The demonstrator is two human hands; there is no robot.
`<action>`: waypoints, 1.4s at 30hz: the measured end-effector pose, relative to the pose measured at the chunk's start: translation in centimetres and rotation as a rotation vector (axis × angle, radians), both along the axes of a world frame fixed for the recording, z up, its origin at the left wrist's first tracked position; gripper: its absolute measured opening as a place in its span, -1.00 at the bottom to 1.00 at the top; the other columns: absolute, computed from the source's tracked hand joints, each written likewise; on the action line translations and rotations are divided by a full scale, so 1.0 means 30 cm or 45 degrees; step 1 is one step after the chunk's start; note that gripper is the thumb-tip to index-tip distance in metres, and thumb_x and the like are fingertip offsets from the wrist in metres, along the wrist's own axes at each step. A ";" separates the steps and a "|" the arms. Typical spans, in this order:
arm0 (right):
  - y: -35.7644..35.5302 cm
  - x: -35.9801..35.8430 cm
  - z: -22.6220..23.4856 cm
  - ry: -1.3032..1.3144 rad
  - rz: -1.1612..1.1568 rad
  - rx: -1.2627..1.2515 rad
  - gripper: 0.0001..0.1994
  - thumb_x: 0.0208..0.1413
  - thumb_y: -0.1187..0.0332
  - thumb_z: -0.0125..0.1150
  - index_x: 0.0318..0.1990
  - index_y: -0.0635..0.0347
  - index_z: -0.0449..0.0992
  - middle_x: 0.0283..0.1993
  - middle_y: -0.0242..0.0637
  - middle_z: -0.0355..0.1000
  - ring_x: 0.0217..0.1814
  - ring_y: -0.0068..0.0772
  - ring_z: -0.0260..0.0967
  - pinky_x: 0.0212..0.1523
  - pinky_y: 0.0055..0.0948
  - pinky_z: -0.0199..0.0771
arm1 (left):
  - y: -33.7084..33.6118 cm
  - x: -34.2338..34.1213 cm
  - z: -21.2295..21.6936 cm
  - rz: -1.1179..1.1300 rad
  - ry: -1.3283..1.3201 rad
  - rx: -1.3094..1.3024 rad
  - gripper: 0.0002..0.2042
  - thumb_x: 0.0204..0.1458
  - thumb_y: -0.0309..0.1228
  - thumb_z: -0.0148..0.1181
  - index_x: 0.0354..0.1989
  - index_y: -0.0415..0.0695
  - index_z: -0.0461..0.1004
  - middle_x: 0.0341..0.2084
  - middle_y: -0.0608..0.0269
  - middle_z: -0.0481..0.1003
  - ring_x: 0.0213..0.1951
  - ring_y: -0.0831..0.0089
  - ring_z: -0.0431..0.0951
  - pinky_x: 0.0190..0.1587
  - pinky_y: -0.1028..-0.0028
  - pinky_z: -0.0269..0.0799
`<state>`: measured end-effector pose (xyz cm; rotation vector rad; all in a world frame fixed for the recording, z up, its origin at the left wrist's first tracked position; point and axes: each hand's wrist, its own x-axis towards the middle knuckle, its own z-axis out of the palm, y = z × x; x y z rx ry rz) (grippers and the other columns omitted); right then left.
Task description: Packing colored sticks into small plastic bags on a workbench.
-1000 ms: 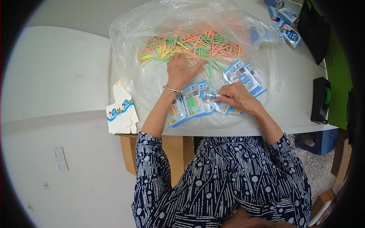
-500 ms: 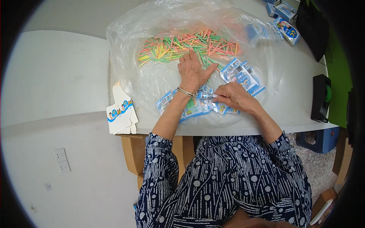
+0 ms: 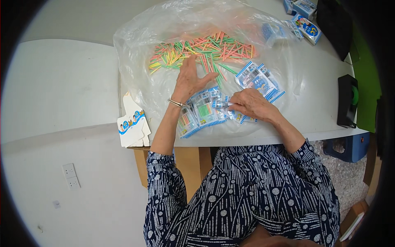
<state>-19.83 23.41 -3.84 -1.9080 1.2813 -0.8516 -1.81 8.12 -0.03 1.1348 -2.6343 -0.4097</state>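
White table (image 3: 312, 82): left hand (image 3: 190, 79) spread flat beside sticks (image 3: 201, 51); right hand (image 3: 251, 105) pinching packet (image 3: 224, 105).

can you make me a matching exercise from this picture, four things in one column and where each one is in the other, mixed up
Things
1. left hand
2. right hand
3. folded card box
4. black tape dispenser

Places
A. at the table's right edge
B. on a small clear packet, near the table's front edge
C. hanging over the table's left front corner
D. spread open beside the pile of coloured sticks

Pairs: 1-D, 2-B, 3-C, 4-A
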 end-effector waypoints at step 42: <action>0.002 0.007 0.005 -0.010 0.020 -0.009 -0.78 0.04 0.27 0.16 -0.46 0.27 0.49 -0.49 -0.06 0.42 -0.31 0.03 0.38 -0.29 -0.09 0.29 | -0.230 0.046 -0.108 -0.199 -0.300 -0.592 -0.91 0.01 -0.44 0.01 -0.37 -0.18 0.35 -0.39 0.05 0.40 -0.26 0.15 0.41 -0.23 0.17 0.31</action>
